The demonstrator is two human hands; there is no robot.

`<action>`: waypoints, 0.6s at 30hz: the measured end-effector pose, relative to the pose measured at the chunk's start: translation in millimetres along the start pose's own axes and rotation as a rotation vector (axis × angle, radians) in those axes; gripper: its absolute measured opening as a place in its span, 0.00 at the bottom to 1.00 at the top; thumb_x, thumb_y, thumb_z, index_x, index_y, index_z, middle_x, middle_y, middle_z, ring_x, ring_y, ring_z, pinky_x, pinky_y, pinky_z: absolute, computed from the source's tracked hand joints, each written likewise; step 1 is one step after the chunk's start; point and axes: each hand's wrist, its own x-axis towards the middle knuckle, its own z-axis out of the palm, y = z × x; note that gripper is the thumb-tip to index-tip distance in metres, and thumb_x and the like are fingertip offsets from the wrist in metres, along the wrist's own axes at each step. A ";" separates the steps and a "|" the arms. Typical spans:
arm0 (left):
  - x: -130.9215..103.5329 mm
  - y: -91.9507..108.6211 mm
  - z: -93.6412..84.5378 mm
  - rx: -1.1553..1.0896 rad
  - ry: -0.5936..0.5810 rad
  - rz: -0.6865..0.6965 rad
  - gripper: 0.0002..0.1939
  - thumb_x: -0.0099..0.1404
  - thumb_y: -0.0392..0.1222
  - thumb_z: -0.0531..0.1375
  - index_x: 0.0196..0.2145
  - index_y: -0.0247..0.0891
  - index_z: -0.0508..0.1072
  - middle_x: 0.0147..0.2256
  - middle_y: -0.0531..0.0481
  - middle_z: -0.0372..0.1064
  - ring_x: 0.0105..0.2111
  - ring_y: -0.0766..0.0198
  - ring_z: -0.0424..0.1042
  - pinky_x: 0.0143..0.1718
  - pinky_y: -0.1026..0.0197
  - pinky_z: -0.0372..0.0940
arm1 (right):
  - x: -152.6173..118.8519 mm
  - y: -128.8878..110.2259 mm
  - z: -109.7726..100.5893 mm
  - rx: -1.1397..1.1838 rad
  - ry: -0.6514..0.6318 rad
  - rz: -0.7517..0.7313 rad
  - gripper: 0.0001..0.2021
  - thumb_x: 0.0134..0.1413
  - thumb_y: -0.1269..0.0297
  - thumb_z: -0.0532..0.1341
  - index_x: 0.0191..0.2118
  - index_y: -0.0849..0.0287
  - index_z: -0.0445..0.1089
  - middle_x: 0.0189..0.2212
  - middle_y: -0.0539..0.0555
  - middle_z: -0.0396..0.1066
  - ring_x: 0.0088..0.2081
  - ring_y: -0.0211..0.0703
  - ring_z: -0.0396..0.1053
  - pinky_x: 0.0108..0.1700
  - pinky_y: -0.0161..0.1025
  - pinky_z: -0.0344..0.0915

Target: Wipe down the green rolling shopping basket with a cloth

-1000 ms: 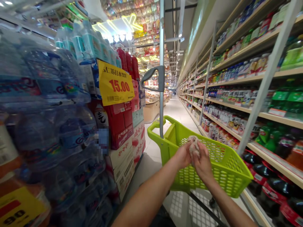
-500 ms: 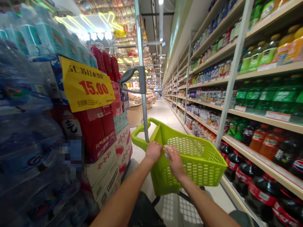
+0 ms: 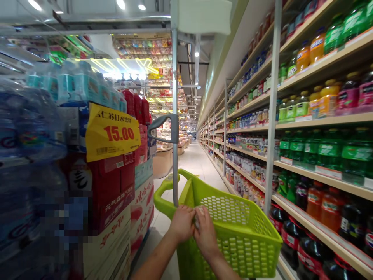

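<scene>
The right hand has its fingers around a pale cloth at the cart's near end; whether the left hand's curled fingers grip it, I cannot tell.

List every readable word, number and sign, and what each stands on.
"15.00": yellow rectangular paper price sign
"仁苏打水饮料": same sign
"元气森林": dark-red cardboard cartons
"气" (stylised): same stack
"娃哈哈": white-and-pink cardboard cartons
"K": yellow glowing neon sign; other letters unclear
Too small or blurred: labels on green plastic bottles, white shelf tags, the price sign's small print.
</scene>
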 end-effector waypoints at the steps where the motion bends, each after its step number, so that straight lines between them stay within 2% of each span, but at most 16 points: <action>1: -3.6 -4.5 -0.6 -0.022 0.028 0.040 0.17 0.52 0.35 0.55 0.41 0.40 0.67 0.40 0.49 0.69 0.43 0.59 0.65 0.50 0.55 0.55 | -0.3 -0.9 1.3 -0.008 0.016 0.004 0.32 0.41 0.75 0.53 0.56 0.54 0.56 0.57 0.56 0.53 0.57 0.52 0.52 0.56 0.50 0.55; 3: -12.5 -18.2 -3.5 -0.038 0.173 0.052 0.20 0.54 0.33 0.52 0.46 0.40 0.65 0.47 0.47 0.65 0.49 0.60 0.61 0.54 0.54 0.51 | -7.6 16.5 -4.4 -0.026 0.038 0.032 0.29 0.42 0.77 0.50 0.54 0.54 0.60 0.55 0.55 0.58 0.56 0.49 0.55 0.56 0.48 0.55; 5: -20.6 -35.5 -8.6 -0.010 0.374 -0.078 0.22 0.57 0.32 0.48 0.50 0.38 0.61 0.53 0.44 0.59 0.55 0.59 0.55 0.57 0.50 0.46 | -19.5 47.7 -16.8 -0.037 0.052 0.065 0.27 0.44 0.77 0.48 0.51 0.56 0.64 0.53 0.55 0.60 0.55 0.47 0.57 0.56 0.46 0.55; 6: -23.4 -43.9 -11.8 0.009 0.430 -0.161 0.22 0.58 0.34 0.49 0.51 0.37 0.59 0.54 0.42 0.57 0.56 0.57 0.53 0.57 0.48 0.45 | -24.9 62.0 -23.3 -0.040 0.061 0.081 0.26 0.45 0.77 0.47 0.51 0.57 0.65 0.52 0.56 0.61 0.55 0.47 0.57 0.56 0.46 0.55; 7: -25.0 -51.2 -15.1 0.026 0.433 -0.225 0.23 0.58 0.36 0.50 0.52 0.36 0.59 0.54 0.42 0.57 0.56 0.55 0.52 0.57 0.46 0.43 | -28.5 72.1 -28.7 -0.041 0.074 0.093 0.25 0.45 0.76 0.47 0.50 0.57 0.66 0.52 0.56 0.61 0.55 0.47 0.57 0.56 0.47 0.55; 9: -25.1 -60.4 -21.3 0.057 0.320 -0.269 0.22 0.56 0.41 0.55 0.50 0.37 0.61 0.51 0.43 0.61 0.54 0.53 0.54 0.57 0.43 0.42 | -27.5 73.3 -33.1 -0.029 0.100 0.105 0.25 0.45 0.76 0.47 0.50 0.58 0.66 0.52 0.57 0.62 0.54 0.47 0.57 0.56 0.47 0.55; 10: -24.0 -61.7 -23.7 0.075 0.245 -0.265 0.21 0.55 0.43 0.56 0.47 0.39 0.64 0.47 0.45 0.64 0.53 0.53 0.57 0.57 0.43 0.42 | -22.3 63.4 -31.4 -0.012 0.110 0.102 0.25 0.46 0.75 0.47 0.50 0.59 0.66 0.51 0.57 0.62 0.54 0.47 0.58 0.56 0.47 0.55; 12: -21.4 -58.6 -26.5 0.108 0.157 -0.266 0.15 0.54 0.44 0.58 0.41 0.41 0.68 0.41 0.49 0.67 0.49 0.54 0.60 0.57 0.43 0.42 | -4.3 26.8 -21.5 0.042 0.122 0.074 0.24 0.47 0.75 0.47 0.50 0.59 0.66 0.51 0.58 0.61 0.54 0.47 0.58 0.55 0.46 0.56; 15: -19.2 -48.5 -24.8 0.106 0.152 -0.280 0.15 0.55 0.44 0.58 0.41 0.42 0.67 0.42 0.49 0.66 0.52 0.55 0.57 0.58 0.43 0.40 | 25.6 -37.8 -2.7 0.158 0.138 -0.036 0.25 0.48 0.76 0.46 0.52 0.60 0.63 0.52 0.59 0.59 0.53 0.45 0.58 0.54 0.44 0.57; 17: -19.3 -44.6 -20.8 0.079 0.158 -0.260 0.18 0.54 0.43 0.58 0.44 0.42 0.65 0.45 0.49 0.64 0.55 0.55 0.53 0.59 0.44 0.38 | 35.0 -58.6 3.4 0.200 0.158 -0.085 0.25 0.48 0.76 0.46 0.53 0.61 0.61 0.53 0.59 0.58 0.54 0.46 0.56 0.55 0.45 0.56; 18: -19.7 -44.1 -18.7 0.060 0.165 -0.254 0.20 0.53 0.43 0.58 0.45 0.42 0.64 0.47 0.49 0.63 0.56 0.55 0.52 0.59 0.43 0.37 | 34.9 -57.4 3.4 0.202 0.161 -0.100 0.25 0.48 0.76 0.45 0.53 0.61 0.61 0.53 0.59 0.58 0.54 0.46 0.56 0.55 0.46 0.55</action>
